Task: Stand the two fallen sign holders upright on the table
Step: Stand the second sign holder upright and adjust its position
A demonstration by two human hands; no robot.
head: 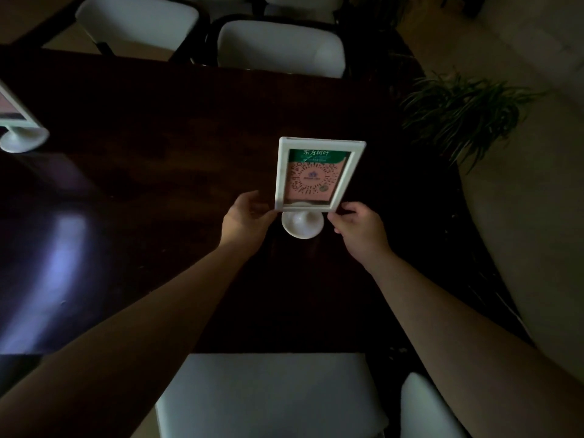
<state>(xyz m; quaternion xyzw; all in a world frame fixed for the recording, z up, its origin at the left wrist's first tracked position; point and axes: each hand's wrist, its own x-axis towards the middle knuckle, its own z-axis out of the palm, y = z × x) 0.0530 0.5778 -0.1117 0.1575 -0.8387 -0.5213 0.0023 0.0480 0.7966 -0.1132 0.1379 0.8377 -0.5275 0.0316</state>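
Note:
A white-framed sign holder [318, 174] with a pink and green card stands upright on its round white foot in the middle of the dark wooden table [158, 121]. My left hand [245, 216] touches the frame's lower left corner with its fingertips. My right hand [358, 226] touches the lower right corner. Both hands pinch the frame's bottom edge. A second white sign holder [19, 128] stands upright at the table's far left edge, partly cut off by the view.
White-cushioned chairs stand at the far side [281, 47] and the near side [268, 393] of the table. A potted green plant [464, 112] sits off the table's right edge. Pale floor lies to the right.

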